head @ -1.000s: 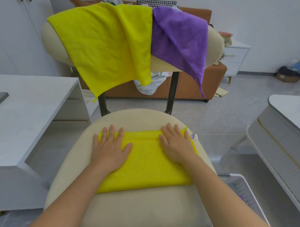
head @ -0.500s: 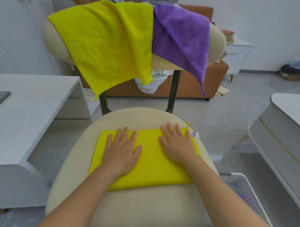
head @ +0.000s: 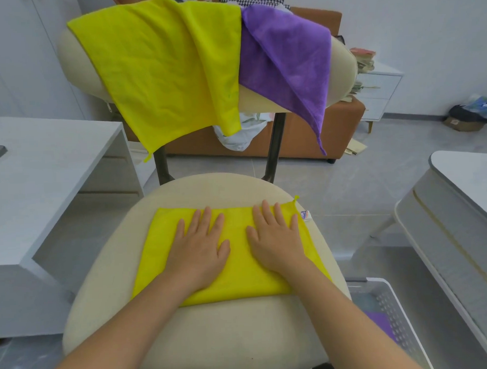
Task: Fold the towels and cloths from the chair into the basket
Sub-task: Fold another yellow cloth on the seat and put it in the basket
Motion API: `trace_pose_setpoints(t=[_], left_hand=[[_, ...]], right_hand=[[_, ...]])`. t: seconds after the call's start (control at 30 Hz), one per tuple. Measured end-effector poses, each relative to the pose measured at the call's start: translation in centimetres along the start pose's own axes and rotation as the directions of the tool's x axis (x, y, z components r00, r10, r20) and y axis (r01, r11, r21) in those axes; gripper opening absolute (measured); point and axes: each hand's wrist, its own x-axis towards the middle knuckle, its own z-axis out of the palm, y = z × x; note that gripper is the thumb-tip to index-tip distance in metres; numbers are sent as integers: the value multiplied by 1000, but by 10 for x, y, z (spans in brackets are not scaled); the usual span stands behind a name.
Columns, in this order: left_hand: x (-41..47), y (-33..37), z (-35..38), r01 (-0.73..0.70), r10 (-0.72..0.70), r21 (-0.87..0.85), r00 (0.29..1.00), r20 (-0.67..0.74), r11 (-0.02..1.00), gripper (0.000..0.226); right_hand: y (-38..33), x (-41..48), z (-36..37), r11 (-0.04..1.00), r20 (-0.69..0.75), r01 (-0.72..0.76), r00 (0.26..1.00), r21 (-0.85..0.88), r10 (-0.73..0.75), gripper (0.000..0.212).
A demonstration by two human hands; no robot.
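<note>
A folded yellow cloth (head: 240, 270) lies flat on the beige chair seat (head: 214, 337). My left hand (head: 200, 249) and my right hand (head: 274, 238) both press on it palm down, fingers spread, side by side. Over the chair's backrest (head: 340, 73) hang a large yellow towel (head: 161, 74) and a purple cloth (head: 290, 61). The white basket (head: 390, 303) stands on the floor at the lower right of the chair, with a purple cloth (head: 379, 323) lying inside it.
A white desk (head: 43, 174) stands at the left and a white table (head: 463, 193) at the right. Behind the chair is an orange sofa (head: 342, 125) with clothes on it, and a white drawer unit (head: 380, 91).
My left hand has slid rightwards across the yellow cloth, from its left part toward the middle. My right hand stays in place on the right part.
</note>
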Motion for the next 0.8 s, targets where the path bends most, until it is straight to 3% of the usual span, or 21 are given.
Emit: trace_pose_setpoints(t=[0.3,0.43,0.53,0.63,0.73,0.8], left_hand=[[-40,-50,-14,167,-167,-18,986,6,986,58],[-56,-22,-18,103,-107,-57,992,-62,993,70],[-67,-14,-4,122,-123,-13,992,-9,992,76],[-70,-19,-1,136,-136,3,991,-5,991,81],[-74,-23,-2,136,-136,-14,991,-2,991,77],[-75,-25,-2,141,-141,-21,990,-1,990,73]], right_hand=[[25,-20,-18,992,-15,-109,994,58,110,60],[-33,-53,-17,995,-84,58,995,80,-52,59],[-62,-75,5,993,-13,118,993,31,-117,67],[-49,-78,13,995,-3,94,996,-18,-94,89],[-22,-82,11,999,-9,30,1000,-18,-30,76],[-6,-87,7,1000,-9,-24,1000,-15,24,82]])
